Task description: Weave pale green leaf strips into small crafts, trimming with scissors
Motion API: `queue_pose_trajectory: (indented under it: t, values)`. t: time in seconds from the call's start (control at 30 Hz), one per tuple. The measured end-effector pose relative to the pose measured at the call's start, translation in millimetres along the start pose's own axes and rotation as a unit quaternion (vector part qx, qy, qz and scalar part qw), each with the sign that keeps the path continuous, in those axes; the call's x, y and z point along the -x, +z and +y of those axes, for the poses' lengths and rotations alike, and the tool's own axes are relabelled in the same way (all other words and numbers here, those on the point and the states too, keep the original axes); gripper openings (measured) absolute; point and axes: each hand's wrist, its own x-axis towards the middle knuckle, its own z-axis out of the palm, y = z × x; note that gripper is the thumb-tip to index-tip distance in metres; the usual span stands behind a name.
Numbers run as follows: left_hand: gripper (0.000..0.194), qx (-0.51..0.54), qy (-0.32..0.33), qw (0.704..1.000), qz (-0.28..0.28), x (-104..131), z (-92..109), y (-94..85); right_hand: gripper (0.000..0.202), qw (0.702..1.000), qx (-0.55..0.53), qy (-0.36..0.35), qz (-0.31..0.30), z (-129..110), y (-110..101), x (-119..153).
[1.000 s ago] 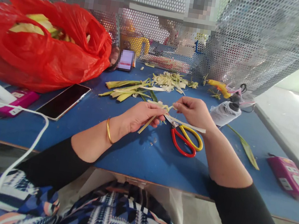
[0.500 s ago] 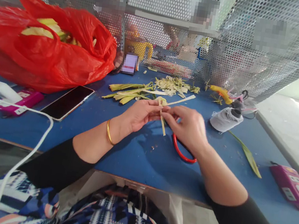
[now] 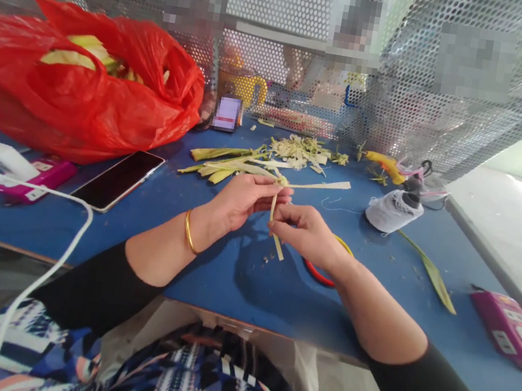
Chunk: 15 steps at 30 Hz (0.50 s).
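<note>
My left hand [image 3: 245,199], with a gold bangle at the wrist, pinches a small knotted piece of pale leaf strip [image 3: 282,180] between thumb and fingers. One end of the strip sticks out to the right. Another end hangs toward me, and my right hand [image 3: 302,232] grips it between thumb and forefinger. Under my right hand lies a loop with red and yellow handles [image 3: 320,275], mostly hidden, perhaps scissors. Just beyond my hands are yellow-green husk leaves [image 3: 221,164] and a heap of pale trimmings [image 3: 300,152].
A red plastic bag [image 3: 122,101] of husks fills the back left, with a phone [image 3: 119,180] before it. A white thread spool [image 3: 394,211], a single leaf [image 3: 432,272] and a magenta box [image 3: 513,324] lie right. A perforated metal screen [image 3: 291,2] stands behind; people are beyond it.
My right hand has drawn down toward me, pulling the hanging strip end away from the knot. The other end now points further right. My left hand stays nearly in place.
</note>
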Motion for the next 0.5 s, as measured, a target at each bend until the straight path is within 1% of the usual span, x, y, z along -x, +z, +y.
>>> queue_pose_trajectory:
  t: [0.2, 0.37, 0.43, 0.5]
  values:
    - [0.009, -0.009, 0.0, 1.0, 0.014, 1.3, -0.7, 1.6, 0.024, 0.997, -0.015, 0.001, -0.074, 3.4, -5.6, -2.7]
    - [0.007, -0.006, -0.007, 1.0, 0.007, 2.8, -1.4, 2.7, 0.024, 0.993, -0.04, 0.0, -0.107, 2.8, -5.6, -2.0]
    - [0.007, -0.004, -0.014, 1.0, 0.01, 2.8, -1.0, 3.1, 0.025, 0.991, -0.048, 0.001, -0.121, 2.0, -5.7, -1.8]
    - [0.009, -0.001, -0.015, 1.0, 0.018, 2.0, -0.1, 3.1, 0.027, 0.99, -0.049, 0.016, -0.133, 3.2, -7.8, -3.1]
